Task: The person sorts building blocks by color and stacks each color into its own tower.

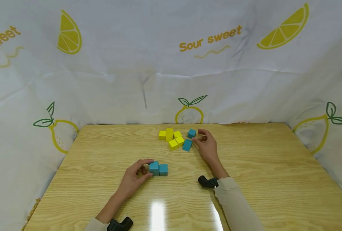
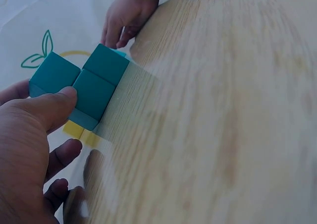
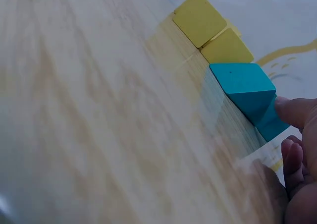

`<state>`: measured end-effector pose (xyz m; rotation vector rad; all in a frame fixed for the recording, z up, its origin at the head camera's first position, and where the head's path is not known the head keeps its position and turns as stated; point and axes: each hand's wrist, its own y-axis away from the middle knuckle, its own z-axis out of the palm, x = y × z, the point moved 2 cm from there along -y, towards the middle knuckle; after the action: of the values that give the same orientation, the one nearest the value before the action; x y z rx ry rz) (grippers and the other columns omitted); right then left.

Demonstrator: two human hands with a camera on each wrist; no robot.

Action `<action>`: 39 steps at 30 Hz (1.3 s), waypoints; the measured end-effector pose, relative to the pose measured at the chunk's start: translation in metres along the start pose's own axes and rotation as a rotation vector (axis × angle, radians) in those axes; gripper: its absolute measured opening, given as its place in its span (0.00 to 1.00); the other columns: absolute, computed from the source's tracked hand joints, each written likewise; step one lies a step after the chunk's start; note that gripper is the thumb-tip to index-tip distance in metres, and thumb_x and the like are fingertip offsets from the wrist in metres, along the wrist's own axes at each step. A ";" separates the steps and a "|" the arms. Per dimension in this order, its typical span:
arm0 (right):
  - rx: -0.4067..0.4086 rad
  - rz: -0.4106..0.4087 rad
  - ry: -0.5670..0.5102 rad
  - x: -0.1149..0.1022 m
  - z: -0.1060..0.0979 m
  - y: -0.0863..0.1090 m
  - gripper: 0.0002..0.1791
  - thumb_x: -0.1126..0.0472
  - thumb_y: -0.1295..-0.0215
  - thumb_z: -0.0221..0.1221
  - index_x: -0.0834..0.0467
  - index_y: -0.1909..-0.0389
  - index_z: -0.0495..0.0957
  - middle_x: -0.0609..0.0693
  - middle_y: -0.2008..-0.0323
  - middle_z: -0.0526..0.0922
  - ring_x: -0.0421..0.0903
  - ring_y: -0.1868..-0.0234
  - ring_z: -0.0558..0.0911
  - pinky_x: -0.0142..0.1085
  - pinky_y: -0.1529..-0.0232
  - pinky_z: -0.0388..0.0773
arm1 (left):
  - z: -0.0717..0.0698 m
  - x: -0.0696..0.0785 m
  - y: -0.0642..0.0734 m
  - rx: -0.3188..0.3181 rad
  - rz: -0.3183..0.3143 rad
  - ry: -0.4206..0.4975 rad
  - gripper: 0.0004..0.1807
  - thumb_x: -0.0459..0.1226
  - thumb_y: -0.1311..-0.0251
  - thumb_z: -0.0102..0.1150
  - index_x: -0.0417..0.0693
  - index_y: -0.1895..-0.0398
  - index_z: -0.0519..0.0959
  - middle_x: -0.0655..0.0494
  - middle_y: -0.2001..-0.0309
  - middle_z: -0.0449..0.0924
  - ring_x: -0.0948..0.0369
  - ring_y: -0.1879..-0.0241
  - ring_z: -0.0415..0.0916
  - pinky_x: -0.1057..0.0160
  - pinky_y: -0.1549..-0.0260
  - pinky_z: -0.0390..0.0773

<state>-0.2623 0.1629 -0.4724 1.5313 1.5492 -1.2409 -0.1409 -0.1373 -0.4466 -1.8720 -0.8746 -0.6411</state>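
At front centre, my left hand (image 1: 133, 176) pinches a blue cube (image 1: 154, 166) between thumb and forefinger. In the left wrist view this cube (image 2: 54, 73) appears stacked above one of two side-by-side blue cubes (image 2: 106, 63). Farther back, my right hand (image 1: 208, 147) reaches beside a blue cube (image 1: 191, 133). Its thumb (image 3: 294, 110) is at the cube's near edge, while the forefinger stands slightly apart from it. Another blue block (image 1: 187, 145) lies just in front, left of the thumb. The right hand's other fingers are loosely bent.
Several yellow blocks (image 1: 173, 144) are grouped left of the two far blue ones, near the back of the wooden table (image 1: 101, 160). Behind the table hangs a white lemon-print cloth (image 1: 159, 89). Black devices (image 1: 208, 182) are on both wrists.
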 end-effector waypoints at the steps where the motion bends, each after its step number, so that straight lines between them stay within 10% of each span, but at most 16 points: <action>1: 0.001 0.008 0.001 0.000 0.000 0.000 0.26 0.58 0.36 0.63 0.58 0.38 0.69 0.53 0.44 0.73 0.49 0.57 0.74 0.43 0.57 0.72 | 0.000 0.000 0.000 -0.001 0.001 0.002 0.26 0.19 0.51 0.65 0.37 0.47 0.76 0.49 0.67 0.75 0.55 0.72 0.70 0.61 0.75 0.72; 39: 0.012 -0.037 0.086 0.000 0.003 -0.004 0.22 0.59 0.36 0.62 0.58 0.42 0.74 0.59 0.52 0.78 0.55 0.58 0.76 0.46 0.56 0.71 | 0.000 0.000 -0.001 -0.013 -0.049 0.006 0.25 0.20 0.50 0.65 0.37 0.46 0.75 0.50 0.64 0.77 0.54 0.71 0.70 0.60 0.74 0.73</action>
<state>-0.2670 0.1605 -0.4729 1.5886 1.6346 -1.2216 -0.1415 -0.1370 -0.4460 -1.8647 -0.9168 -0.6834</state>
